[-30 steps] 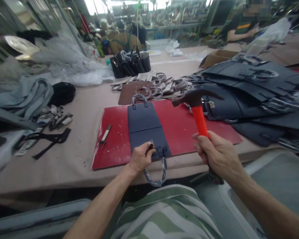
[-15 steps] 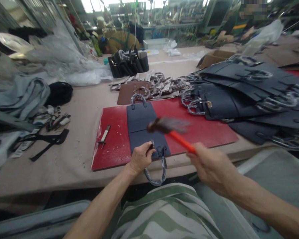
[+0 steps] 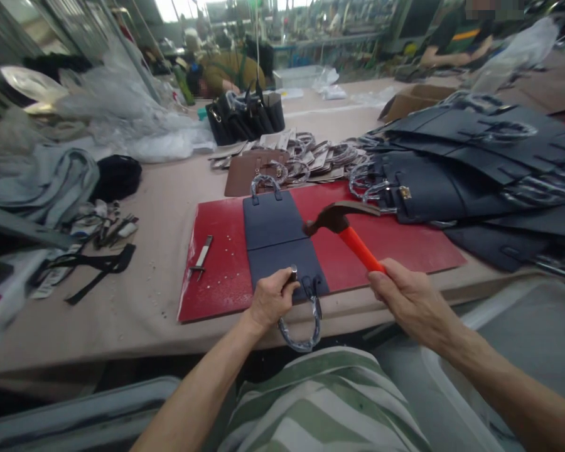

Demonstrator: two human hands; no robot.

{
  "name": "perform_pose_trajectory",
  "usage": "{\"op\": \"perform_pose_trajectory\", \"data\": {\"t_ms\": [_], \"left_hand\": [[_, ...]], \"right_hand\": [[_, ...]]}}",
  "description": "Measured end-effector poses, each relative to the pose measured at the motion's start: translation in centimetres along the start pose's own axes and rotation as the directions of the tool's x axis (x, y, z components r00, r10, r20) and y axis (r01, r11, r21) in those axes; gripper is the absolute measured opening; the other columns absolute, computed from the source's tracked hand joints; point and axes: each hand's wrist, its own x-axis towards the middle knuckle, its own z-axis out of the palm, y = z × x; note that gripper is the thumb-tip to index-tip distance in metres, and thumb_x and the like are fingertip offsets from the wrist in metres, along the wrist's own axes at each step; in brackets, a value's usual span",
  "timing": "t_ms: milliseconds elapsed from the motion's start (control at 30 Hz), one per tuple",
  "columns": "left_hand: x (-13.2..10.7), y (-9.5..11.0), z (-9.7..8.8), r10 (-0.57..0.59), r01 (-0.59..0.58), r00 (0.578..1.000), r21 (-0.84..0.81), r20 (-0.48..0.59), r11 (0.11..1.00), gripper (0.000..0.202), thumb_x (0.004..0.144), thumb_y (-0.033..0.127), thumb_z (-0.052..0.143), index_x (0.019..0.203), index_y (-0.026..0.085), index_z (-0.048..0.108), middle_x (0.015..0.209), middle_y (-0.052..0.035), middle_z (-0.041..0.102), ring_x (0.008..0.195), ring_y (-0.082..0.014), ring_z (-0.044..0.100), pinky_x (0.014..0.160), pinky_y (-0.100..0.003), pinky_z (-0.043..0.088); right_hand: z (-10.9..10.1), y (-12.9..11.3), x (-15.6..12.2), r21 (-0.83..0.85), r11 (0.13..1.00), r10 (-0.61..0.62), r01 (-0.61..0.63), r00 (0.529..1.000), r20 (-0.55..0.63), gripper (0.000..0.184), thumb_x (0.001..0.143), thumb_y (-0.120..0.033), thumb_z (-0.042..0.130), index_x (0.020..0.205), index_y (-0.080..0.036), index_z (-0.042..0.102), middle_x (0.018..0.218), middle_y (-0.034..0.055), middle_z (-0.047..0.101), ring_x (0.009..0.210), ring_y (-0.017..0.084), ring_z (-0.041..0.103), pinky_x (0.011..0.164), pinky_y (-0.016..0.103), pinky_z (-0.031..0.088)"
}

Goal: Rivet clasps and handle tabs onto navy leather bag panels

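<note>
My right hand [image 3: 405,295] is closed around the orange handle of a claw hammer [image 3: 335,220], its head raised in the air over the red board [image 3: 381,245]. Between the closed fingers of my left hand [image 3: 274,296] stands a short metal punch [image 3: 294,271], its top end showing. The punch is over the lower half of a dark blue leather bag panel [image 3: 277,223], which lies flat on the board; its lower tip is hidden by my hand. Plastic-wrapped handles [image 3: 306,344] are fixed at both ends of the panel, the near one hanging past the board's edge.
A knife-like tool [image 3: 202,256] and small white bits lie on the board's left. Dark bag panels [image 3: 452,169] are piled at right. Behind the board are a brown panel [image 3: 249,171], wrapped handles and black bags [image 3: 245,119]. Straps [image 3: 103,267] lie at left; other people work farther back.
The hammer has shifted slightly right and its blur has gone. My left hand still holds the punch on the panel. The whole view has moved a little.
</note>
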Motion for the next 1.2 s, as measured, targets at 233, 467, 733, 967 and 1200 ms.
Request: {"op": "perform_pose_trajectory", "data": {"t_ms": [233, 467, 733, 967, 1200], "left_hand": [[-0.1, 0.2, 0.0, -0.016, 0.015, 1.0, 0.032, 0.012, 0.999, 0.006, 0.091, 0.019, 0.058, 0.094, 0.02, 0.063, 0.086, -0.0044, 0.072, 0.078, -0.0179, 0.07, 0.071, -0.026, 0.055], [0.2, 0.2, -0.3, -0.044, 0.045, 0.999, -0.019, 0.02, 0.999, 0.007, 0.091, 0.02, 0.059, 0.096, 0.021, 0.064, 0.09, -0.0045, 0.073, 0.083, -0.0182, 0.071, 0.077, -0.027, 0.056], [0.2, 0.5, -0.6, -0.089, 0.094, 0.993, -0.067, 0.074, 0.993, 0.008, 0.09, 0.023, 0.06, 0.095, 0.022, 0.066, 0.091, -0.004, 0.073, 0.084, -0.0175, 0.07, 0.079, -0.028, 0.056], [1.7, -0.9, -2.2, -0.646, 0.453, 0.753, -0.616, -0.122, 0.645, 0.025, 0.084, 0.039, 0.064, 0.097, 0.018, 0.059, 0.085, -0.0033, 0.073, 0.074, -0.0186, 0.073, 0.07, -0.033, 0.061], [2.6, -3.9, -10.8, -0.706, 0.635, 0.673, -0.316, -0.221, 0.705, 0.033, 0.069, 0.037, 0.072, 0.092, 0.014, 0.067, 0.072, -0.0008, 0.069, 0.061, -0.0153, 0.067, 0.061, -0.026, 0.058]], "right_hand": [[-1.6, 0.1, -0.4, -0.32, 0.924, -0.163, 0.207, 0.974, 0.159, 0.026, 0.092, -0.042, 0.042, 0.072, -0.025, 0.042, 0.054, -0.0016, 0.046, 0.044, 0.015, 0.036, 0.052, 0.032, 0.018], [1.4, 5.7, 4.1, -0.203, 0.967, 0.186, -0.156, 0.973, 0.137, 0.03, 0.097, -0.038, 0.036, 0.074, -0.023, 0.048, 0.064, 0.0026, 0.057, 0.057, 0.018, 0.054, 0.056, 0.028, 0.037], [8.4, 3.1, 3.6, -0.267, 0.918, -0.312, 0.292, 0.95, -0.032, 0.042, 0.09, -0.031, 0.056, 0.128, -0.013, 0.058, 0.137, 0.0181, 0.055, 0.126, 0.032, 0.05, 0.104, 0.046, 0.041], [13.0, 2.1, 1.9, -0.182, 0.923, -0.322, 0.34, 0.939, 0.125, 0.061, 0.083, -0.025, 0.064, 0.141, -0.013, 0.051, 0.152, 0.0159, 0.044, 0.143, 0.036, 0.031, 0.117, 0.057, 0.025], [12.6, 2.3, 2.1, -0.189, 0.922, -0.321, 0.337, 0.941, 0.11, 0.06, 0.082, -0.026, 0.064, 0.14, -0.014, 0.052, 0.152, 0.0157, 0.043, 0.143, 0.036, 0.032, 0.117, 0.056, 0.026]]}}
